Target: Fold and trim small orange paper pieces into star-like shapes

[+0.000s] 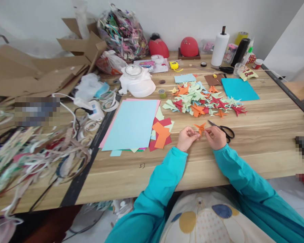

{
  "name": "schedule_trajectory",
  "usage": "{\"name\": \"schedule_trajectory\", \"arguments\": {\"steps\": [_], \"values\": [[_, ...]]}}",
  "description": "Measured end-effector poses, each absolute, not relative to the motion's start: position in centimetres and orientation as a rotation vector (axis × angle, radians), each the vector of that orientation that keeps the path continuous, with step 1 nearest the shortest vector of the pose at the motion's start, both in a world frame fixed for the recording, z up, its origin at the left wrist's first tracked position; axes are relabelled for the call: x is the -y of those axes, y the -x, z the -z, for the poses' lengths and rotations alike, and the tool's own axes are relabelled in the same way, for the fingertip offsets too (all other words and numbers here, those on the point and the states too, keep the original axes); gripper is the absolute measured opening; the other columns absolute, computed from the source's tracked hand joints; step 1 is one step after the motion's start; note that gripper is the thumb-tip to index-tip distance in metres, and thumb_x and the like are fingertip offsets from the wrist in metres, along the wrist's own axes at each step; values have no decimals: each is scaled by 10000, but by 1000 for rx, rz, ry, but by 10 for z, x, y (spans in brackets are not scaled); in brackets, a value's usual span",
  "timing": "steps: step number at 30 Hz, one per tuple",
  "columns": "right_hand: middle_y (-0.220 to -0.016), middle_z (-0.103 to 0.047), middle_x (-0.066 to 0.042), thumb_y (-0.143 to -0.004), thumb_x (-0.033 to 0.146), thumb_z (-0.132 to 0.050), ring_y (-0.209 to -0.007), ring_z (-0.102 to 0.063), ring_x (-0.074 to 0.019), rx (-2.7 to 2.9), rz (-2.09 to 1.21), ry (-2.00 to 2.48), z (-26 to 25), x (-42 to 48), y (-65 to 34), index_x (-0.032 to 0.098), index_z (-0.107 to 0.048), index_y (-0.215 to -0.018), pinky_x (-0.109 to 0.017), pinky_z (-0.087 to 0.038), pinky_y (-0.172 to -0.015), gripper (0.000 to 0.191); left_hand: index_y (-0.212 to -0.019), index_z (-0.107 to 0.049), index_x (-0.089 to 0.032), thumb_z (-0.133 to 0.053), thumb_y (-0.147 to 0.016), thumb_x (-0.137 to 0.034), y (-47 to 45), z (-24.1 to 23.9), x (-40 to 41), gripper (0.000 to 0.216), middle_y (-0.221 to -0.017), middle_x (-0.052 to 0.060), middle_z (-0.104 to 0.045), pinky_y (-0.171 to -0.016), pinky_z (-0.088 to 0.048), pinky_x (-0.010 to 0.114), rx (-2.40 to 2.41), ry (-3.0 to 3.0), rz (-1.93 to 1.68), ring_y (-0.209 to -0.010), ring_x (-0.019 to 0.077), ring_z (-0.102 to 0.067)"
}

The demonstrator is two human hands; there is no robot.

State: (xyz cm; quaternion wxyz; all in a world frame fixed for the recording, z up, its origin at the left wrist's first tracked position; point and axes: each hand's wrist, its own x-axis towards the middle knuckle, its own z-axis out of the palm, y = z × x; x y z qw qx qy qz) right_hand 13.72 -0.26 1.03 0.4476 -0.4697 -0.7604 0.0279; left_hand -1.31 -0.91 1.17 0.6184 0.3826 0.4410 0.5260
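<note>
Between my two hands is a small folded orange paper figure (200,128), shaped like a bird or plane with pointed wings. My left hand (187,138) pinches its left side between thumb and fingers. On the other side, my right hand (215,137) grips it in the same way. Black-handled scissors (227,131) lie on the table, partly behind my right hand. Just beyond my hands spreads a pile of folded paper figures (196,98) in pale green, orange, red and blue. Orange and red paper pieces (162,135) lie left of my left hand.
A stack of coloured sheets (133,125), light blue on top, lies to the left. Tangled ribbons and cords (53,155) cover the far left. At the back stand a white bottle-like roll (220,49), red domes (189,47) and a stuffed plastic bag (123,33). Turquoise paper (240,89) lies back right.
</note>
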Motion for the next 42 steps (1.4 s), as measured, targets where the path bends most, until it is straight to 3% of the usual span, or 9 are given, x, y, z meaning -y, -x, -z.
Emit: {"name": "schedule_trajectory", "arguments": {"steps": [10,16,22,25,30,37,42], "values": [[-692,-644,-38,-783,204,-542,-582,-587,-133,1870,-102,1175,-12,1,-140,178,-601,-757,-238,-484,-545,70,-757,-488,-154,-702,-634,-315,18,-11,7,295,-960,53,-615,-620,-526,286,-944,-845,-1342,-713,137,-625],[-713,-652,-40,-783,194,-541,-662,-612,-151,1920,-128,1149,-13,2,-139,191,-602,-761,-252,-493,-619,64,-829,-561,-159,-700,-646,-296,17,-9,5,268,-865,43,-599,-667,-531,281,-963,-940,-1421,-826,160,-603],[-745,-655,-44,-783,195,-545,-714,-619,-160,1947,-127,1160,-10,2,-140,194,-603,-768,-261,-495,-667,59,-798,-599,-155,-691,-653,-300,18,-8,5,225,-1063,81,-583,-699,-523,285,-999,-1022,-1417,-869,162,-593],[-736,-651,-40,-783,194,-546,-703,-615,-157,1937,-118,1162,-11,2,-140,194,-601,-766,-259,-495,-663,59,-758,-579,-146,-709,-629,-301,18,-7,5,240,-958,63,-607,-700,-521,285,-1024,-1013,-1390,-806,145,-603],[-745,-651,-44,-784,197,-546,-693,-605,-157,1897,-58,1162,-14,3,-140,196,-602,-768,-258,-496,-654,59,-717,-480,-150,-745,-572,-338,16,-6,6,356,-733,14,-628,-565,-521,287,-1005,-815,-1250,-616,140,-619],[-744,-653,-52,-782,190,-548,-705,-612,-162,1873,-21,1162,-14,4,-139,188,-611,-772,-263,-500,-665,63,-676,-571,-109,-710,-612,-403,15,-10,10,331,-512,10,-580,-409,-425,217,-1002,-811,-962,-409,96,-530],[-748,-655,-49,-789,203,-539,-708,-616,-165,1878,-40,1185,-13,4,-140,202,-613,-767,-272,-505,-666,76,-625,-562,-119,-734,-566,-426,13,-7,10,357,-479,3,-569,-384,-403,216,-992,-818,-954,-387,94,-514]]}}
